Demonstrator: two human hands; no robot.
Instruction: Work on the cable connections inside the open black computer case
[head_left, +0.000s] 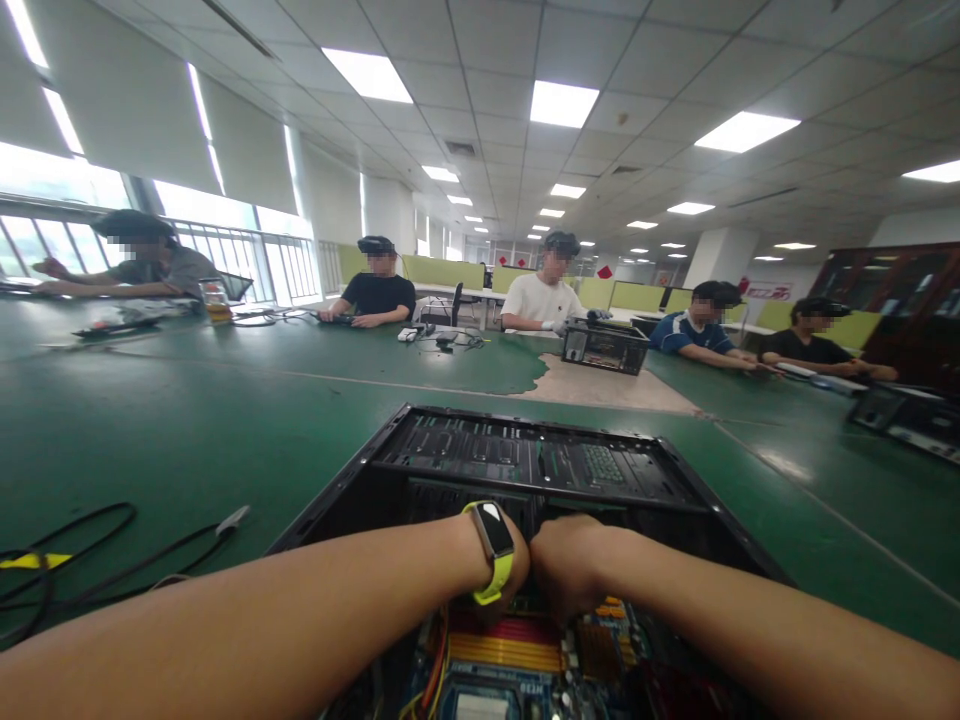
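Note:
Both my hands reach down into an open black computer case [679, 470] that lies on the green table. My left hand [517, 565], behind a smartwatch [492, 530] with a yellow-green strap, is mostly hidden by its own wrist, fingers included. Right beside it, my right hand [566, 560] is curled and closed, pointing downward; whatever its fingers grip is hidden. Just below the hands sits a red and gold heat sink [517, 645] on a blue motherboard [532, 690]. Coloured wires [433, 668] run along the board's left side.
Black cables [112, 570] lie on the green table [225, 410] at the left. Across it, several people sit working. One, in a white shirt [544, 300], handles another computer case [604, 346]. A further case [911, 412] stands at the right edge.

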